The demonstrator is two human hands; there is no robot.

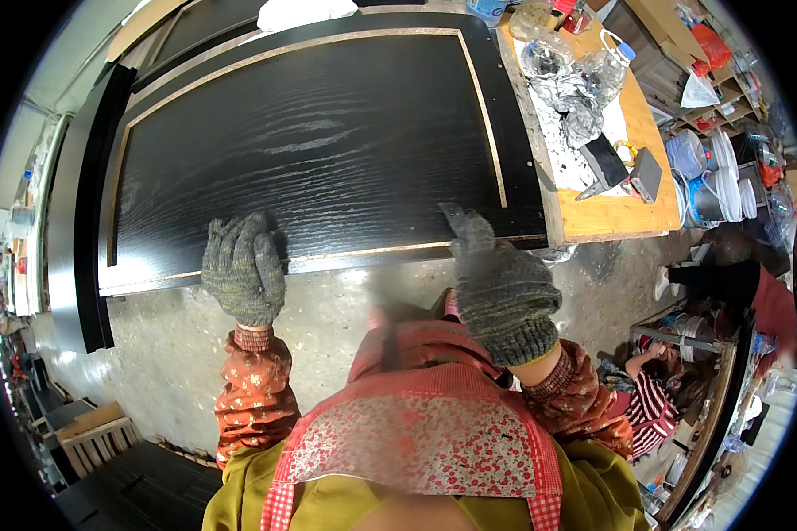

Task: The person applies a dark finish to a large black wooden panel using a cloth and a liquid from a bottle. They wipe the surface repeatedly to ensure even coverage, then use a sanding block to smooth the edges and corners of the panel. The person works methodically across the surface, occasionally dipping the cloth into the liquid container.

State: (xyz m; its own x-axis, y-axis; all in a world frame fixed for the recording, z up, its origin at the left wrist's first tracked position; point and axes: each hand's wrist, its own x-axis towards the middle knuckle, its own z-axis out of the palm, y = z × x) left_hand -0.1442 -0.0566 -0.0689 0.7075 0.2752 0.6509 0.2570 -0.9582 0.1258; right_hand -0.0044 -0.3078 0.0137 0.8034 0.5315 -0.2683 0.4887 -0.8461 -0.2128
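A large black wood-grain door panel (328,142) lies flat before me, with a pale raw-wood line framing its middle. At its near left edge is my left hand (243,270) in a grey knitted glove, its fingers curled together. Whatever those fingers may hold is hidden. Near the panel's front right corner, my right hand (505,296), gloved alike, is partly smeared by motion. A small thin grey piece (452,214) sticks out past its closed fingertips; its exact kind cannot be made out. The right thumb side is blurred.
A yellow-topped table (611,226) at the right bears crumpled plastic, a dark block (646,175) and bottles. Black boards (84,212) stand along the left side. White buckets (724,186) are at far right. Other people (655,403) are at the lower right, beside a rack.
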